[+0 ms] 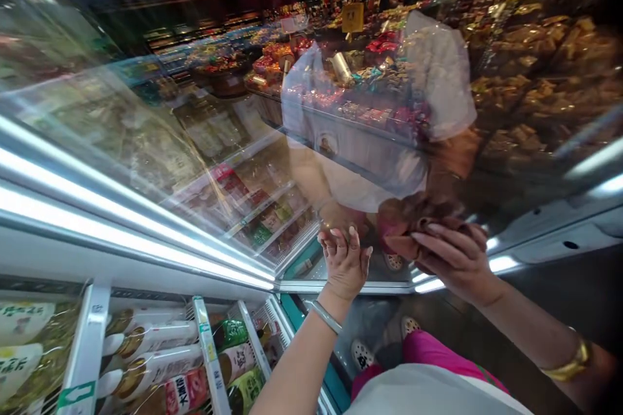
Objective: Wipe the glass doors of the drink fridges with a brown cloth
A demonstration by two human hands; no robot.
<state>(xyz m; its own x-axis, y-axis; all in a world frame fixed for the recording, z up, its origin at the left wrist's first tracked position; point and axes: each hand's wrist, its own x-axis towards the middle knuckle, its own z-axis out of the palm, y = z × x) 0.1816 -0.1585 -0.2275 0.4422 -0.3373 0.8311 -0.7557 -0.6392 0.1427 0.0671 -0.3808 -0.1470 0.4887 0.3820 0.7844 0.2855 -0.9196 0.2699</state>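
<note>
**White shirt (438, 392) at the drinks case (121, 275), brown cloth (403, 248) to the glass (243, 110)**

Closest, just past the white shirt, pink trousers (433, 353) and patterned clogs (363, 355). Near left, bottles (163, 363) between white shelf rails (85, 350) inside the drinks case.

Farther out, left hand (343, 266) above a pale bangle (326, 316), with fingers spread and bent, tips apparently touching the glass, nothing visible in its grasp. To the right and apart, right hand (452, 253) above a gold bracelet (572, 363), clasped over seemingly a brown cloth, against or very near the same pane; exact contact lost among reflections.

By all appearances, a wiping step. Best done with the cloth spread flat under the whole right hand, in overlapping strokes from far edge to near, with even, moderate pressure. Steady the pane lightly with the left hand, preferably at the frame, to avoid fresh fingerprints. Keep the gold bracelet off the glass. Check for streaks from an angle, given so busy a reflection.

Farthest, mirrored in the pane, heaped packets (287, 55) and a yellow sign (353, 17).
</note>
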